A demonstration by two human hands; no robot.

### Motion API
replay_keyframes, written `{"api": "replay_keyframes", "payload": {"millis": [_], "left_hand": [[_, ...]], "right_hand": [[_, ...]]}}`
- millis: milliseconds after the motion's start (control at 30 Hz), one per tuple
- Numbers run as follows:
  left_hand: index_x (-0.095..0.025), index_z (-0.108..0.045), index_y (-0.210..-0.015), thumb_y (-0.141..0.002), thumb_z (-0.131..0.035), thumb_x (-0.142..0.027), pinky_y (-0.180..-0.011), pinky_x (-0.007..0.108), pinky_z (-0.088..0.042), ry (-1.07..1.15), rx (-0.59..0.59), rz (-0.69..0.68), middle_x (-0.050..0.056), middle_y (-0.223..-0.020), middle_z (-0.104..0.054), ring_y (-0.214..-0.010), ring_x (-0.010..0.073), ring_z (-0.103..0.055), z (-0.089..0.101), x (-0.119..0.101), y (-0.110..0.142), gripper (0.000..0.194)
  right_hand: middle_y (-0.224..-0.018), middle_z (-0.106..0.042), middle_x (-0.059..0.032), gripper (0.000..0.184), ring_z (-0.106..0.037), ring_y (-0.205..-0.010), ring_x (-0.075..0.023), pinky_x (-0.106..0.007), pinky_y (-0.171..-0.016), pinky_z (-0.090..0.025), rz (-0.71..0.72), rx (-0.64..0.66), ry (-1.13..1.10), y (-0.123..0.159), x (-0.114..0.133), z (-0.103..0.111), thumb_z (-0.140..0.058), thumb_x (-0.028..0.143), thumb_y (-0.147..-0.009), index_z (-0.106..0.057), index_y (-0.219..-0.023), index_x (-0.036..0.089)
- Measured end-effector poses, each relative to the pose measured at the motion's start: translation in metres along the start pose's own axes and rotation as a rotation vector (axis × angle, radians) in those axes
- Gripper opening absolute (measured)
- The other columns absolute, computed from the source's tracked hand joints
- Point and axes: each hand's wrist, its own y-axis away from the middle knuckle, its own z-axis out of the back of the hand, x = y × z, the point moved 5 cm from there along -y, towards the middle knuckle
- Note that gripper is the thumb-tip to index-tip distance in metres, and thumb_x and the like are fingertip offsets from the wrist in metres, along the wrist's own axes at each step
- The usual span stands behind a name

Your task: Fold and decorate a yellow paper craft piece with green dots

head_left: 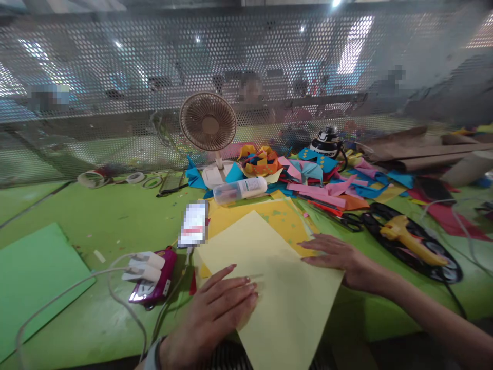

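Observation:
A pale yellow sheet of paper (277, 288) lies turned cornerwise in front of me, its near corner reaching past the table's edge. My left hand (219, 308) rests flat on its left side, fingers stretched out. On the right edge of the sheet lies my right hand (339, 257), its fingers spread and the thumb side hidden. Beneath the sheet, a deeper yellow paper (223, 218) with green flecks covers part of the green table (134, 216). A lit phone (193, 223) lies just left of the papers.
A purple power strip (165, 277) with plugs and cords lies left, near green paper (34, 277). Behind stand a fan (208, 123), a lying bottle (241, 190) and colourful paper scraps (323, 185). Scissors (350, 222) and a yellow glue gun (416, 241) on a black tray lie right.

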Motion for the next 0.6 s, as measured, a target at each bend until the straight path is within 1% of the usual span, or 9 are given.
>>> {"api": "replay_keyframes", "payload": {"millis": [133, 233, 300, 367, 433, 500, 533, 567, 600], "left_hand": [[-0.028, -0.045, -0.132, -0.097, -0.040, -0.024, -0.105, 0.044, -0.037, 0.099, -0.028, 0.037, 0.003, -0.117, -0.065, -0.117, 0.0167, -0.054, -0.003, 0.014, 0.008, 0.035], [-0.031, -0.052, -0.126, -0.095, -0.042, -0.031, -0.102, 0.043, -0.041, 0.176, -0.002, 0.110, 0.003, -0.117, -0.065, -0.113, 0.0177, -0.057, -0.008, 0.026, 0.015, 0.032], [-0.029, -0.058, -0.120, -0.094, -0.043, -0.032, -0.095, 0.039, -0.047, 0.273, 0.001, 0.166, 0.006, -0.111, -0.068, -0.105, 0.0178, -0.062, -0.010, 0.030, 0.017, 0.030], [-0.025, -0.062, -0.113, -0.093, -0.044, -0.030, -0.084, 0.032, -0.053, 0.381, 0.023, 0.280, 0.007, -0.101, -0.071, -0.094, 0.0173, -0.066, -0.012, 0.034, 0.017, 0.028], [-0.023, -0.066, -0.102, -0.093, -0.044, -0.029, -0.072, 0.027, -0.055, 0.460, 0.053, 0.453, 0.005, -0.091, -0.073, -0.082, 0.0161, -0.067, -0.016, 0.038, 0.016, 0.025], [-0.020, -0.067, -0.091, -0.093, -0.045, -0.031, -0.067, 0.025, -0.053, 0.510, 0.061, 0.640, 0.003, -0.084, -0.071, -0.074, 0.0153, -0.065, -0.020, 0.044, 0.017, 0.024], [-0.019, -0.066, -0.086, -0.092, -0.045, -0.032, -0.065, 0.025, -0.051, 0.526, 0.052, 0.718, 0.003, -0.080, -0.070, -0.071, 0.0150, -0.063, -0.022, 0.047, 0.017, 0.026], [-0.017, -0.065, -0.081, -0.091, -0.046, -0.035, -0.062, 0.025, -0.050, 0.540, 0.047, 0.785, 0.003, -0.076, -0.068, -0.068, 0.0147, -0.061, -0.024, 0.051, 0.017, 0.028], [-0.016, -0.063, -0.077, -0.090, -0.047, -0.038, -0.059, 0.025, -0.048, 0.554, 0.049, 0.851, 0.003, -0.073, -0.066, -0.065, 0.0140, -0.058, -0.026, 0.055, 0.018, 0.030]], "right_hand": [[-0.129, -0.056, -0.0089, 0.036, -0.051, -0.120, -0.0234, -0.046, -0.102, -0.038, 0.078, -0.018, -0.146, -0.001, 0.019, 0.011, -0.050, 0.040, -0.090, -0.055, -0.125, 0.031], [-0.125, -0.059, -0.0073, 0.032, -0.053, -0.118, -0.0219, -0.044, -0.102, -0.038, 0.055, -0.051, -0.228, -0.003, 0.033, 0.020, -0.050, 0.034, -0.091, -0.056, -0.123, 0.033], [-0.121, -0.063, -0.0072, 0.028, -0.057, -0.113, -0.0209, -0.040, -0.099, -0.042, 0.008, -0.074, -0.308, -0.005, 0.037, 0.019, -0.052, 0.030, -0.091, -0.059, -0.118, 0.030], [-0.109, -0.068, -0.0069, 0.021, -0.063, -0.102, -0.0202, -0.035, -0.091, -0.049, -0.104, -0.111, -0.386, -0.007, 0.033, 0.013, -0.054, 0.031, -0.089, -0.065, -0.107, 0.026], [-0.089, -0.072, -0.0039, 0.017, -0.068, -0.082, -0.0178, -0.028, -0.074, -0.056, -0.285, -0.147, -0.402, -0.008, 0.023, 0.002, -0.053, 0.031, -0.090, -0.068, -0.092, 0.023], [-0.077, -0.070, -0.0023, 0.021, -0.067, -0.067, -0.0158, -0.023, -0.058, -0.055, -0.447, -0.194, -0.368, -0.011, 0.013, -0.007, -0.050, 0.032, -0.091, -0.067, -0.087, 0.021], [-0.080, -0.070, -0.0033, 0.021, -0.067, -0.068, -0.0163, -0.022, -0.056, -0.054, -0.498, -0.238, -0.328, -0.013, 0.009, -0.009, -0.049, 0.033, -0.091, -0.066, -0.092, 0.020], [-0.089, -0.070, -0.0056, 0.023, -0.067, -0.075, -0.0183, -0.024, -0.060, -0.055, -0.525, -0.305, -0.273, -0.015, 0.007, -0.008, -0.049, 0.033, -0.092, -0.064, -0.102, 0.020], [-0.103, -0.067, -0.0090, 0.030, -0.066, -0.088, -0.0217, -0.029, -0.069, -0.056, -0.534, -0.390, -0.198, -0.017, 0.006, -0.006, -0.049, 0.034, -0.091, -0.058, -0.115, 0.019]]}}
